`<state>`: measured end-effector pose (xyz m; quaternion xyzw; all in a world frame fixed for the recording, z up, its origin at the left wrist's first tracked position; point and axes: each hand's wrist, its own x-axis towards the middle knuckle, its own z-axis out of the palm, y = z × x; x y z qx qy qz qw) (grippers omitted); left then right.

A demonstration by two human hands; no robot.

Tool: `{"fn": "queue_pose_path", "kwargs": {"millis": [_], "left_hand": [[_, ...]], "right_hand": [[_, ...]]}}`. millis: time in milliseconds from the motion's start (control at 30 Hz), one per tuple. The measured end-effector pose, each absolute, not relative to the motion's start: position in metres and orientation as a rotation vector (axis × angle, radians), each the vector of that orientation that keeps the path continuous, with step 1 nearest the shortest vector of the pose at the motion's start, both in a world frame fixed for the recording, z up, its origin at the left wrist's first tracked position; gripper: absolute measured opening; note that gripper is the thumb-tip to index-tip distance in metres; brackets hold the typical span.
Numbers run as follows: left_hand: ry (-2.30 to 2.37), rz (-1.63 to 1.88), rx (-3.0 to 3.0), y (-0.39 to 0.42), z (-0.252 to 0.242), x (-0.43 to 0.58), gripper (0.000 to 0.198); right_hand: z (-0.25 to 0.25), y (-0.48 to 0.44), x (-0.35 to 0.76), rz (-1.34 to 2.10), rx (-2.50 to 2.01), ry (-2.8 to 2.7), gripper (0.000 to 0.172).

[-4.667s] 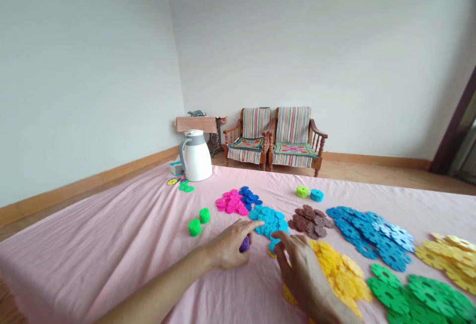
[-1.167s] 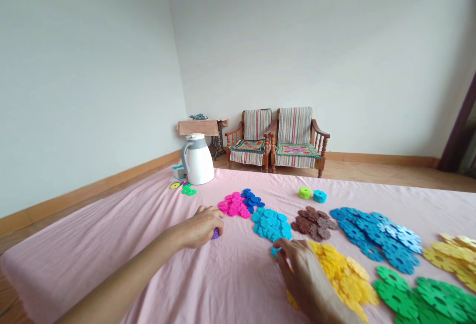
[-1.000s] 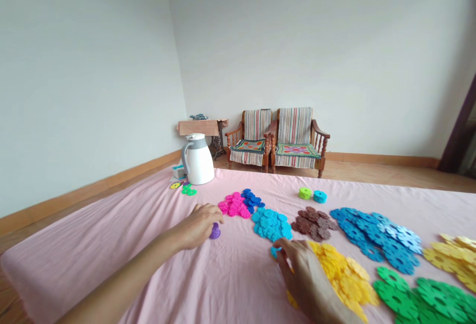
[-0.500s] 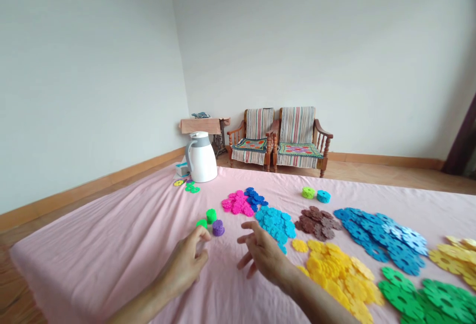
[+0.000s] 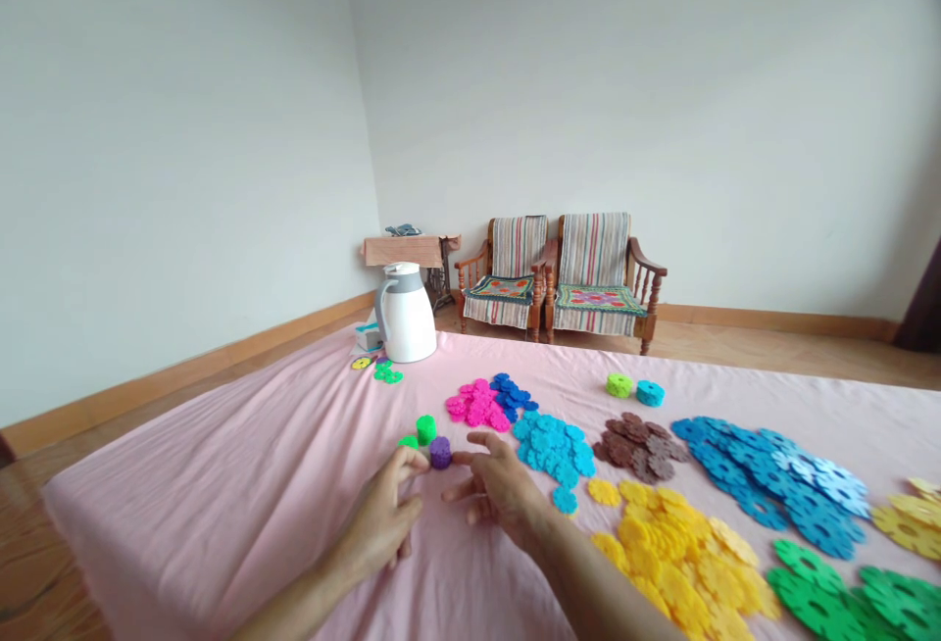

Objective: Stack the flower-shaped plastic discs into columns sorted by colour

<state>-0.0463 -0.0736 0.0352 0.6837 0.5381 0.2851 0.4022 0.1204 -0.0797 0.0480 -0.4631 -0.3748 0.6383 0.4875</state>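
**Purple stack [image 5: 440,453] between left hand [image 5: 380,514] and right hand [image 5: 501,486]**

The purple stack stands upright on the pink cloth [image 5: 309,484], its notched discs resting face to face, which probably keeps so small a column steady. One index fingertip lies close on each side of it, perhaps because pressure from both flanks would keep the edges lined up; whether either fingertip actually touches, I cannot tell.

Just beyond, a bright green stack [image 5: 426,429] stands near it, and a second green stack [image 5: 409,442] is partly hidden behind the left hand. Loose discs lie in piles by colour, apparently to keep the shades apart: pink pile [image 5: 477,404], light-blue pile [image 5: 551,445], brown pile [image 5: 638,447] and, beside the right forearm, yellow pile [image 5: 680,563].

The left forearm slants in from the lower edge, its index finger reaching forward and its thumb apart from it, the rest curled beneath. The right hand comes in low from the opposite side, palm turned inward, fingers fanned and slightly bent. Both sets of fingers are loosely parted, and neither visibly grips anything.
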Motion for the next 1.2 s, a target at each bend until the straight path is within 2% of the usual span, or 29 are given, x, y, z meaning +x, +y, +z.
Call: {"fn": "queue_pose_path", "kwargs": {"millis": [267, 500, 600, 633, 700, 867, 1033, 1200], "left_hand": [[1.356, 0.729, 1.694, -0.071, 0.038, -0.047, 0.024], [1.393, 0.795, 1.732, -0.075, 0.033, -0.049, 0.027], [1.317, 0.872, 1.857, -0.08, 0.04, -0.049, 0.028], [1.271, 0.88, 1.9, -0.081, 0.044, -0.048, 0.028], [1.194, 0.849, 1.979, -0.081, 0.054, -0.043, 0.025], [1.111, 0.73, 2.208, -0.064, 0.081, -0.016, 0.026], [1.0, 0.496, 2.599, -0.013, 0.093, 0.029, 0.036], [1.117, 0.193, 2.716, 0.05, 0.081, 0.076, 0.071]], "right_hand": [[0.045, -0.079, 0.12, 1.547, -1.145, -0.91, 0.054], [0.041, -0.082, 0.122, 1.411, -1.293, -1.071, 0.041], [0.034, -0.102, 0.135, 1.195, -1.351, -1.254, 0.025], [0.032, -0.111, 0.142, 0.927, -1.332, -1.483, 0.021], [0.029, -0.132, 0.16, 0.49, -1.303, -1.755, 0.019], [0.032, -0.167, 0.218, 0.016, -1.376, -1.825, 0.023], [0.026, -0.17, 0.27, -0.23, -1.454, -1.688, 0.021], [0.019, -0.166, 0.282, -0.227, -1.484, -1.657, 0.023]]}}
